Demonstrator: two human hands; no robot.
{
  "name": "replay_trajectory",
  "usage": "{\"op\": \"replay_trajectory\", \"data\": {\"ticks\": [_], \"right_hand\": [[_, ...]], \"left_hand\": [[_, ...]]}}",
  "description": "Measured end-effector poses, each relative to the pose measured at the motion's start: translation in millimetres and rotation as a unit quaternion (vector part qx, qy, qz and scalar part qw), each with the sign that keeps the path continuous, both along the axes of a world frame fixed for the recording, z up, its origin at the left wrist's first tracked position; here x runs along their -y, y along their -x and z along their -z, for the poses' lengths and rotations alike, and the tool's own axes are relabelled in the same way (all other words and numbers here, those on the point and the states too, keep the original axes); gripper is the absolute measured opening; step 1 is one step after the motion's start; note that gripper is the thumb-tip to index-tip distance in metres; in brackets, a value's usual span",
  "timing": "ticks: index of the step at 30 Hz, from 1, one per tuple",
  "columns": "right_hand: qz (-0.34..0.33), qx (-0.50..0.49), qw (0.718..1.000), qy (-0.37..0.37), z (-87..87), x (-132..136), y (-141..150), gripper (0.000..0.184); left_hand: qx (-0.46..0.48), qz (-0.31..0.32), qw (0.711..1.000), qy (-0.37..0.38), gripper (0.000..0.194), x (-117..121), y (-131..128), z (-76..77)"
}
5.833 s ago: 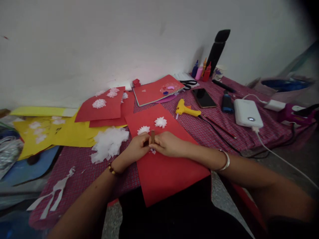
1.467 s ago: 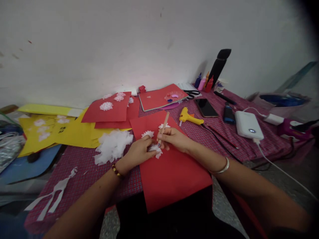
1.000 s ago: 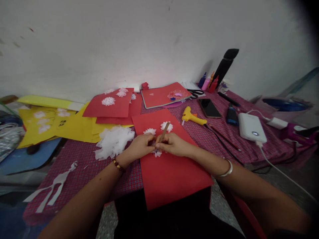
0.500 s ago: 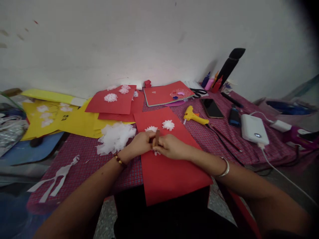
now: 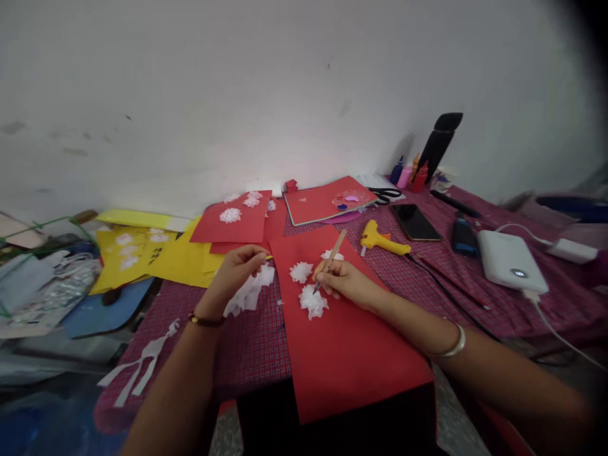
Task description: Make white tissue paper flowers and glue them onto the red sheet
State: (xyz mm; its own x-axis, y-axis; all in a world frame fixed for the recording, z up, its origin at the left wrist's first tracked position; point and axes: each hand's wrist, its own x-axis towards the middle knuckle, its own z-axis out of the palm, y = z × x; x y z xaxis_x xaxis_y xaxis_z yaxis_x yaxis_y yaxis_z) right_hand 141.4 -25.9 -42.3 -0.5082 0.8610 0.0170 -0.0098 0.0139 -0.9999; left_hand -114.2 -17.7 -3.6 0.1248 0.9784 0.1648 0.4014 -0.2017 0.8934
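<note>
My right hand grips a slim tan stick with a dark tip. The tip points down into a white paper flower on the red card sheet. Two more flowers lie above it, a white paper flower on the left and another, partly hidden behind my right hand. My left hand is raised over a pile of white tissue paper squares, partly covering them. Its thumb and forefinger are brought together; whatever is between them is too small to make out.
Right of the card lie a yellow glue gun, a phone, a red pencil and a white power bank with cables. Scissors and paint bottles stand behind. Paper strips and yellow sheets are at left.
My hands, together over the card before, have separated. The left moved left and up; the right turned the stick tip-down onto the nearest flower, now uncovered. The view has shifted.
</note>
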Motion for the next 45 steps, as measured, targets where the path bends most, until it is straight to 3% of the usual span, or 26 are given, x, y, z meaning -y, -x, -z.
{"op": "replay_trajectory", "data": {"ticks": [3, 5, 8, 12, 15, 18, 25, 29, 32, 36, 40, 43, 45], "right_hand": [[0.008, -0.016, 0.999, 0.031, 2.9, -1, 1, 0.026], [0.004, -0.026, 0.999, 0.036, 4.2, -2, 1, 0.026], [-0.005, -0.033, 0.999, 0.035, 4.1, -2, 1, 0.027], [-0.003, -0.036, 0.999, 0.033, 2.7, -2, 0, 0.028], [-0.002, -0.038, 0.999, 0.033, 2.4, -1, 0, 0.028], [-0.006, -0.037, 0.999, 0.037, 2.7, -1, 0, 0.028], [-0.004, -0.041, 0.998, 0.042, 1.9, -1, 1, 0.029], [-0.008, -0.038, 0.998, 0.041, 1.8, -1, 1, 0.028], [-0.008, -0.035, 0.999, 0.036, 1.6, -1, 0, 0.028], [-0.011, -0.033, 0.999, 0.032, 1.4, -1, 0, 0.027], [-0.007, -0.04, 0.999, 0.031, 2.4, -2, 1, 0.027], [-0.005, -0.047, 0.999, 0.012, 0.4, -3, 1, 0.027], [-0.004, -0.054, 0.999, -0.011, -3.5, -2, 1, 0.028]], "left_hand": [[-0.054, -0.097, 0.992, -0.057, 0.019, -3, 16, -8.3], [-0.143, -0.114, 0.98, -0.082, 0.018, -4, 19, -7.6], [-0.269, -0.065, 0.954, -0.113, 0.014, -6, 18, -0.6], [-0.341, 0.007, 0.933, -0.117, 0.021, -8, 24, 5.0], [-0.355, 0.004, 0.929, -0.101, 0.032, -8, 31, 2.9], [-0.34, 0.009, 0.935, -0.104, 0.027, -9, 32, 2.9], [-0.402, 0.047, 0.909, -0.095, 0.031, -19, 22, 25.6], [-0.407, 0.033, 0.908, -0.093, 0.024, -21, 22, 25.4], [-0.38, 0.002, 0.917, -0.121, 0.011, -19, 21, 17.0], [-0.27, -0.047, 0.95, -0.148, 0.007, -13, 20, 5.1], [-0.065, -0.053, 0.996, -0.029, 0.015, -3, 14, -1.7], [0.078, -0.014, 0.996, 0.039, 0.019, 1, 6, -0.9], [0.121, 0.002, 0.991, 0.061, 0.025, 3, -1, 2.1]]}}
